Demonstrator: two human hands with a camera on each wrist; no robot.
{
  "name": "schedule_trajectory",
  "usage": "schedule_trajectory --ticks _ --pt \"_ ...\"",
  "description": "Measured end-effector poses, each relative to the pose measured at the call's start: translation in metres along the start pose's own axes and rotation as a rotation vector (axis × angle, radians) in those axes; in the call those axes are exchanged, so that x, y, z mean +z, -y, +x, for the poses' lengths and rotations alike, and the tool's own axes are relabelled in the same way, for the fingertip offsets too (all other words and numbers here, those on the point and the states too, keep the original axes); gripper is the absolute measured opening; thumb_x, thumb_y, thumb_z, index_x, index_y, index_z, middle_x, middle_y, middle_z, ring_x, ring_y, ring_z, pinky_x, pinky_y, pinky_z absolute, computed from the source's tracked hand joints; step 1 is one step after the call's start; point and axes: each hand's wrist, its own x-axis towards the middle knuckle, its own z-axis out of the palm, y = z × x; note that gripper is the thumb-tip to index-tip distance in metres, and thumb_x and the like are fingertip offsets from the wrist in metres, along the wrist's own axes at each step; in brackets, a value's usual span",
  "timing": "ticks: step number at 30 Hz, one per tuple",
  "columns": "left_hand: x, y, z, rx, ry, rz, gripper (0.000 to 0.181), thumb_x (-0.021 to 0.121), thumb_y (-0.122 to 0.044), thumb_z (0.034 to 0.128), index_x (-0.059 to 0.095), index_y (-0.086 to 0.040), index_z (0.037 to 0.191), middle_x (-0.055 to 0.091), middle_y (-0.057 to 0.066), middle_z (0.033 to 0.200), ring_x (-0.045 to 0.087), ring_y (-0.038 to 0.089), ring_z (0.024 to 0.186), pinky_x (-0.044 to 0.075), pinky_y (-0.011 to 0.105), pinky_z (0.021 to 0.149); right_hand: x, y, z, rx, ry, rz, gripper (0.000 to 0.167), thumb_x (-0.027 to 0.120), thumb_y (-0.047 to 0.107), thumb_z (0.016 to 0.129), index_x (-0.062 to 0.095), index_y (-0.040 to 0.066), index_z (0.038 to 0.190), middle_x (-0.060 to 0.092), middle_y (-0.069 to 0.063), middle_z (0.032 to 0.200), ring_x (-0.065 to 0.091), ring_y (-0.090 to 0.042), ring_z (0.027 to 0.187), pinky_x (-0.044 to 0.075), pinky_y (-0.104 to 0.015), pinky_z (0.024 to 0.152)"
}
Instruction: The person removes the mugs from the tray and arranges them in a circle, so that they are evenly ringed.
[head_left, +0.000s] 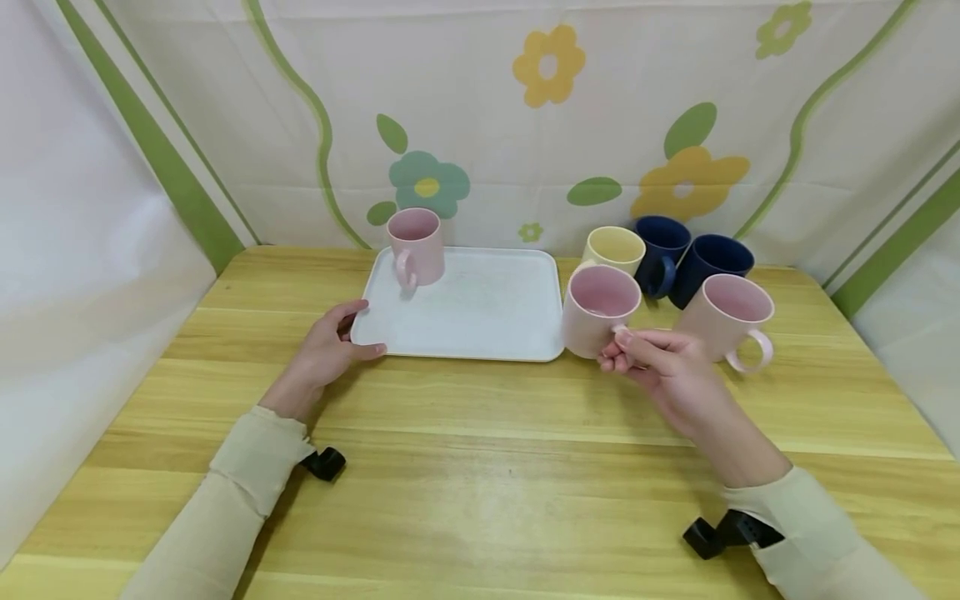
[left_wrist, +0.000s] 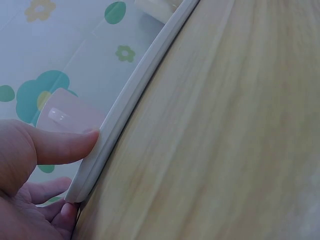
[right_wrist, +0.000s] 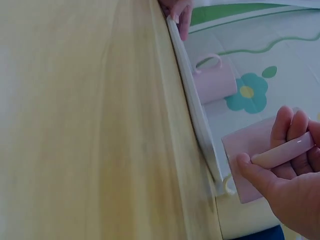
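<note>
My left hand (head_left: 330,346) holds the near-left corner of a white rectangular tray (head_left: 480,312), thumb on the rim and fingers at the edge. A pink mug (head_left: 420,250) stands upright on the tray's far-left part, its handle facing me. With my right hand (head_left: 667,371) I grip the handle of a second pink mug (head_left: 581,325) at the tray's right edge. In the right wrist view the thumb and fingers close round that handle (right_wrist: 285,152); the mug seems slightly raised. Right of it stands a third pink mug (head_left: 720,321), its handle turned right.
Behind the held mug are a yellow mug (head_left: 615,246) and two dark blue mugs (head_left: 660,242), close together. The wooden table (head_left: 480,467) stretches towards me in front of the tray. A flowered curtain (head_left: 480,108) hangs behind the table.
</note>
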Motion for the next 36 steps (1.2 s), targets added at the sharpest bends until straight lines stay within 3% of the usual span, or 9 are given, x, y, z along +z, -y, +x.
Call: schedule_trajectory --ticks 5,14,23,36 --pt "0.0 0.0 0.0 -0.007 0.001 -0.005 0.092 0.079 -0.01 0.0952 0.025 -0.009 0.169 0.03 0.019 0.172 0.037 0.038 0.151 0.033 0.05 0.126 -0.012 -0.001 -0.003 0.029 -0.064 -0.001 0.021 0.06 0.003 0.107 0.08 -0.002 0.104 0.078 -0.005 0.09 0.076 -0.018 0.082 0.064 -0.028 0.086" --pt "0.0 0.0 -0.001 -0.017 0.001 -0.016 0.092 0.079 -0.01 0.0952 0.025 -0.01 0.17 0.029 0.019 0.173 0.038 0.038 0.149 0.034 0.049 0.125 -0.021 -0.002 -0.004 0.053 -0.106 0.031 0.022 0.061 0.005 0.107 0.08 -0.004 0.103 0.078 -0.006 0.091 0.077 -0.018 0.083 0.064 -0.029 0.089" --pt "-0.001 -0.001 -0.001 -0.009 -0.001 -0.007 0.092 0.079 -0.01 0.0955 0.024 -0.01 0.17 0.03 0.019 0.172 0.038 0.038 0.149 0.035 0.049 0.124 -0.015 -0.006 -0.003 0.086 -0.174 0.1 0.022 0.063 0.005 0.106 0.084 0.002 0.1 0.082 -0.004 0.091 0.078 -0.014 0.08 0.064 -0.03 0.09" --pt "-0.001 -0.001 -0.002 -0.013 0.008 0.002 0.092 0.078 -0.012 0.0963 0.022 -0.01 0.17 0.029 0.019 0.173 0.038 0.039 0.15 0.035 0.05 0.125 -0.006 -0.009 -0.002 0.171 -0.241 0.012 0.018 0.068 0.018 0.105 0.085 0.012 0.108 0.082 0.004 0.104 0.077 -0.008 0.095 0.06 -0.022 0.094"
